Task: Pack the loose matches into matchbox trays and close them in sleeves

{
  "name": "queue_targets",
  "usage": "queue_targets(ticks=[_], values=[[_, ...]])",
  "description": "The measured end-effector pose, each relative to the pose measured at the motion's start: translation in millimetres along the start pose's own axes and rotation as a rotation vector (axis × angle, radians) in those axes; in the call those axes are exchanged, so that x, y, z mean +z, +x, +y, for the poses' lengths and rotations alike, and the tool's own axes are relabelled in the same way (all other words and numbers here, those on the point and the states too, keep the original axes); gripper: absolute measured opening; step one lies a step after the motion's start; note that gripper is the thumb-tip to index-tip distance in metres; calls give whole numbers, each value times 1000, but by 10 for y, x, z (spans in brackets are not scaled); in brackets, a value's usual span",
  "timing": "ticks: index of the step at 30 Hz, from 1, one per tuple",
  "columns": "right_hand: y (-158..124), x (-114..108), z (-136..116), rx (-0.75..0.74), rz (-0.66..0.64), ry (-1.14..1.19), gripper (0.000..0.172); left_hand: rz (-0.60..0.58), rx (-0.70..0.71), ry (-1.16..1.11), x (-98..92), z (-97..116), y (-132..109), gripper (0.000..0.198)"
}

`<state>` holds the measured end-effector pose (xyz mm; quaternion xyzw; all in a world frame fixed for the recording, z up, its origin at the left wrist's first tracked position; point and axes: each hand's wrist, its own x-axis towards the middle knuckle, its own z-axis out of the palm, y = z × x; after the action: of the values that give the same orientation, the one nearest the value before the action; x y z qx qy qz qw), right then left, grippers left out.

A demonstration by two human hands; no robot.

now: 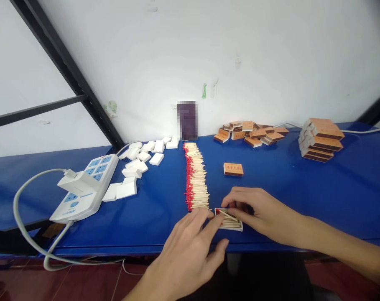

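A small white matchbox tray (240, 229) lies near the table's front edge with several red-tipped matches (229, 223) in it. My left hand (188, 244) reaches in from the left, fingers spread, its index fingertip on the match heads in the tray. From the right, my right hand (255, 209) bends over the tray's far side, thumb and fingers pinched at a match (229, 215) lying tilted on top. Its other fingers are partly hidden. Just beyond my left fingertips runs a long row of loose matches (197, 179), heads to the left.
One orange matchbox sleeve (233, 169) lies beyond my right hand. A heap of matchboxes (254, 133) and a neat stack (321, 138) stand by the wall. White trays (126, 190) lie scattered at left, beside a power strip (83, 192) with cables. A blurred dark object (187, 121) leans on the wall.
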<state>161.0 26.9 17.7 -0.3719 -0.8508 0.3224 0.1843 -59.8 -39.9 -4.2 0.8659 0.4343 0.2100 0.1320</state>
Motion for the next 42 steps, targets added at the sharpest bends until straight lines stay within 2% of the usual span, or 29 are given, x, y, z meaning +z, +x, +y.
queue_targets(ticks=[5,11,21,25,28,32,36,42], values=[[5,-25,-34,17,-23,-27,17,11,-3,-18,-4,-12,-18,40],[38,-71,-39,62,-80,-4,20,32,23,-38,-3,-40,-42,27],[85,-105,-54,16,-120,-49,20,45,32,4,14,-42,-44,31],[108,-114,-46,22,-144,-53,18,89,59,1,18,-38,-80,30],[109,-127,-38,11,-125,-75,19,142,52,29,-27,-78,-147,29],[114,-127,-30,-13,-123,-72,22,184,-23,80,-152,-203,-240,25],[160,-113,-3,-65,-150,-78,22,154,-70,85,-223,-311,-284,25],[238,-140,43,-108,-199,-49,18,84,-55,168,-159,-344,-314,30]])
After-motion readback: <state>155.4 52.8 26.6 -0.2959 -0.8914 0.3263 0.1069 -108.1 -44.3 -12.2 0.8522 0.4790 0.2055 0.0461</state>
